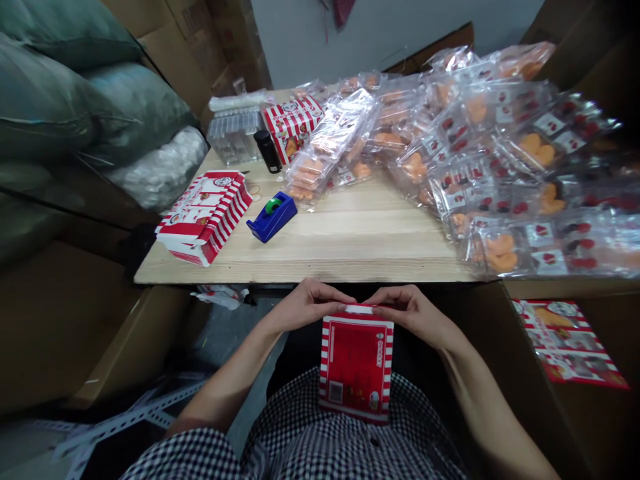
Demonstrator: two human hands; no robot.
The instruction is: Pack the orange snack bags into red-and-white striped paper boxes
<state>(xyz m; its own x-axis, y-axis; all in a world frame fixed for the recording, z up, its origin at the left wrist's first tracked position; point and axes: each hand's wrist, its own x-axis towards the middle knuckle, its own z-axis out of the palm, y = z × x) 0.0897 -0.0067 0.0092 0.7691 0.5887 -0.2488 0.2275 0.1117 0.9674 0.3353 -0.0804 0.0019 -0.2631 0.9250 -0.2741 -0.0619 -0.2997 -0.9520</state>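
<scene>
The person is holding a red-and-white striped carton [356, 363] upright over the lap, just below the near edge of the table [350, 247], and both hands are working at its top flap. The left hand [305, 308] is pinching the left end of the white top edge, fingers closed on the card; the right hand [410, 312] is doing the same at the right end, its grip equally closed, thumbs meeting near the middle. In my judgement the step in hand is the closing of the top flap, and it calls for even pressure from both sides so that the flap is seating squarely and the side panels are not bowing. The carton is leaning slightly and is resting against checked fabric, which is giving little support; steadying the base would help. A blue tape dispenser [273, 215] is standing on the table within reach, beside a stack of flat striped cartons [205, 217]. Bagged orange goods [500, 160] are piled across the right half of the table.
</scene>
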